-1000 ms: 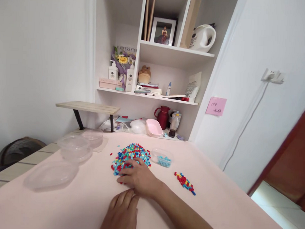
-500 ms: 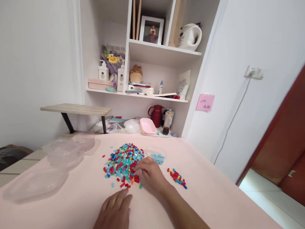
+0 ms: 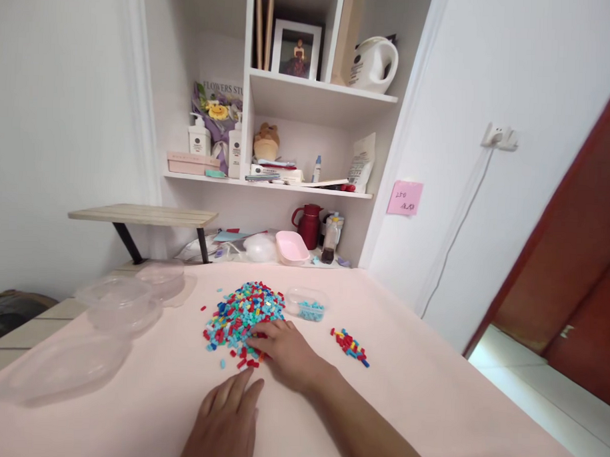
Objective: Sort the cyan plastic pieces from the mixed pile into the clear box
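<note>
A heap of small toy building bricks (image 3: 244, 313) in red, light blue, dark blue, green and yellow lies in the middle of the pink table. My right hand (image 3: 283, 351) reaches over the heap's near right edge, fingertips on the bricks and fingers apart; what is under the palm is hidden. Closer to me, my left hand (image 3: 225, 419) lies flat on the table, fingers stretched toward a few loose red bricks. Behind my right hand stands a small clear plastic box (image 3: 307, 302) with light blue bricks inside. To the right is a smaller pile of bricks (image 3: 349, 345), mostly red and blue.
Several clear plastic containers (image 3: 117, 302) stand along the table's left side. A wooden shelf stand (image 3: 143, 215) rises at the back left. Along the back are a pink tray (image 3: 292, 248), a dark red jug (image 3: 309, 227) and a bottle (image 3: 330, 243) of dark liquid.
My right hand has shifted left, further over the heap, with its fingers spreading over the bricks. My left hand stays nearly in place. The camera view has moved slightly.
</note>
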Demonstrator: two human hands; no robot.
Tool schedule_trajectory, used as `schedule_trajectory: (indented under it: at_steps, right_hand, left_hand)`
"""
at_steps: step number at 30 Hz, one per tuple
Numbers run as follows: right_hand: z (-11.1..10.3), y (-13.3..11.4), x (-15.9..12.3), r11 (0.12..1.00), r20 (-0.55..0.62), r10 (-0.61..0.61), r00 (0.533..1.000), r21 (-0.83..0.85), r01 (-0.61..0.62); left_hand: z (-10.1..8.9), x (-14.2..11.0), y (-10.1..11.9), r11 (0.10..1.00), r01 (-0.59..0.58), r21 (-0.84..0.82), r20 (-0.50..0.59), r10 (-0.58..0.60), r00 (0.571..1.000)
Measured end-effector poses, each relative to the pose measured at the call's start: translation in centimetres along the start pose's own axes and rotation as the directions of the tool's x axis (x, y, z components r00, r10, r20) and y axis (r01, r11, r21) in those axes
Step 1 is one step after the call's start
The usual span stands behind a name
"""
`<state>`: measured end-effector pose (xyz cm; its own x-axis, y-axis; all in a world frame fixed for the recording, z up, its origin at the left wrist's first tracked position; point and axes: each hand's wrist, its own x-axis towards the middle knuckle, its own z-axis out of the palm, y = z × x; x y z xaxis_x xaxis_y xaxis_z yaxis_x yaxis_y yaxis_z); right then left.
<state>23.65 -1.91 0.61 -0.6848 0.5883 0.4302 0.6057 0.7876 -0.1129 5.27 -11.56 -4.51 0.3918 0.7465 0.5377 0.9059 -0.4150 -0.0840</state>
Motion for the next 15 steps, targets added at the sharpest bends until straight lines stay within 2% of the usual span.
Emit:
schedule_trajectory:
  at_steps: [7,12,15]
  right_hand:
    - [-1.1,1.4,-0.6,0.977,-0.046,0.100,0.994,0.194,-0.090]
    - [-1.8,2.4,-0.8,0.901,-0.126,0.267,0.955,0.385,-0.200]
    - [-2.1,2.6,-0.7,0.878,-0.146,0.318,0.937,0.419,-0.233]
  left_hand:
    - [-0.3,0.0,0.1,1.000,-0.020,0.012,-0.012,0.020,1.000]
    - [-0.5,0.1,0.1,1.000,-0.022,0.005,-0.004,0.022,1.000]
    - [-0.4,0.0,0.0,1.000,-0.025,-0.001,-0.033,0.025,0.999]
